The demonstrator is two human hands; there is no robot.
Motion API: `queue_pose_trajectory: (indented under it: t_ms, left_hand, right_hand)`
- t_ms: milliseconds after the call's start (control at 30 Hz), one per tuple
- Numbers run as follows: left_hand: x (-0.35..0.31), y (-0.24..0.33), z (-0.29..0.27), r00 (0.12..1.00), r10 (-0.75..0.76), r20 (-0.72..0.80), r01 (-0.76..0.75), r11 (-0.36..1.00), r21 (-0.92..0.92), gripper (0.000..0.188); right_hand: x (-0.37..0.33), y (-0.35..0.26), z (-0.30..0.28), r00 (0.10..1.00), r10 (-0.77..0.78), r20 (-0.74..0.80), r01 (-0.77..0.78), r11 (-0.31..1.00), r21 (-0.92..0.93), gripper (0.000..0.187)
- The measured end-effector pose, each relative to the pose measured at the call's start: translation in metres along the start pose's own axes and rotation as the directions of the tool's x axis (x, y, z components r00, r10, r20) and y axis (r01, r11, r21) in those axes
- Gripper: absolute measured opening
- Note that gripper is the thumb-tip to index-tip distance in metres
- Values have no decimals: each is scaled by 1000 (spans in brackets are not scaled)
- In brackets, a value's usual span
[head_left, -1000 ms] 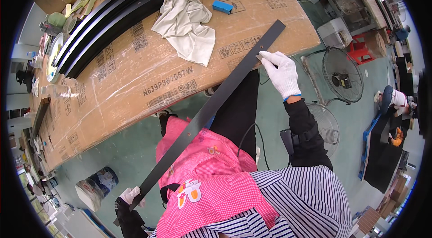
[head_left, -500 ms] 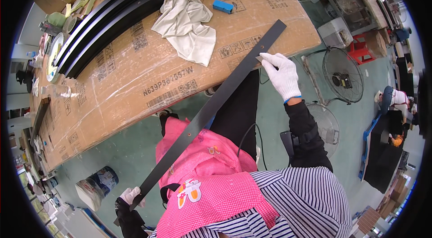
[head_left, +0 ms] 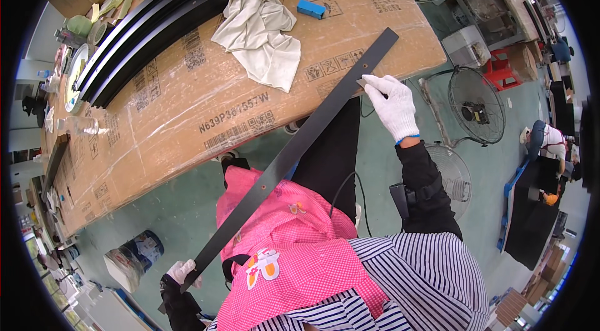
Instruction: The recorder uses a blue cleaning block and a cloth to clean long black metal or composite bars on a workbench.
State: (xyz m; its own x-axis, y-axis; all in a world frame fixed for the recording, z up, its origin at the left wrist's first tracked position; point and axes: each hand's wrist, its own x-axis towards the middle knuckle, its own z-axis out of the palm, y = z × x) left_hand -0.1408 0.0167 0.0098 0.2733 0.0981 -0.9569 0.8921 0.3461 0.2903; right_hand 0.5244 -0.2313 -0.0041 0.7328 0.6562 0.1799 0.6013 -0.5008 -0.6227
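Observation:
A long flat black strip (head_left: 300, 139) with small holes runs slantwise across my lap. Its far end rests over the cardboard-covered table. My left hand (head_left: 183, 273), in a white glove, is closed round the strip's near end at lower left. Near the far end, my gloved right hand (head_left: 392, 105) pinches a small flat grey piece (head_left: 361, 82) against the strip's right edge; its exact kind is unclear. On the table, a crumpled whitish cloth (head_left: 261, 37) lies left of a small blue block (head_left: 310, 9).
Several long black profiles (head_left: 181, 25) lie along the far side of the cardboard-topped table (head_left: 156, 137). A bucket (head_left: 147, 248) stands on the floor at left. To the right are a floor fan (head_left: 476, 106) and a red stool (head_left: 502, 70). Another person (head_left: 550, 140) works at far right.
Almost nothing differs. Both my hands keep their places on the strip, and the person at far right has shifted slightly.

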Motion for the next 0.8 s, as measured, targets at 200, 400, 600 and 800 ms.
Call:
queue_pose_trajectory:
  t_ms: [200, 400, 600, 800]
  left_hand:
    - [1, -5, -2, 1000, -6, -11, 6, 1000, -8, 72]
    - [2, -5, -2, 1000, -6, -9, 6, 1000, -8, 72]
    - [5, -11, -6, 1000, 4, 13, -4, 1000, -23, 74]
    - [6, -10, -6, 1000, -1, 22, 2, 1000, -26, 76]
  right_hand:
    - [0, 0, 3, 999, 4, -41, -4, 1000, 1, 22]
    - [1, -1, 3, 999, 9, -39, -9, 1000, 11, 22]
    - [2, 1, 2, 999, 31, -35, -31, 999, 14, 22]
    - [1, 3, 2, 999, -9, -32, 9, 1000, -2, 21]
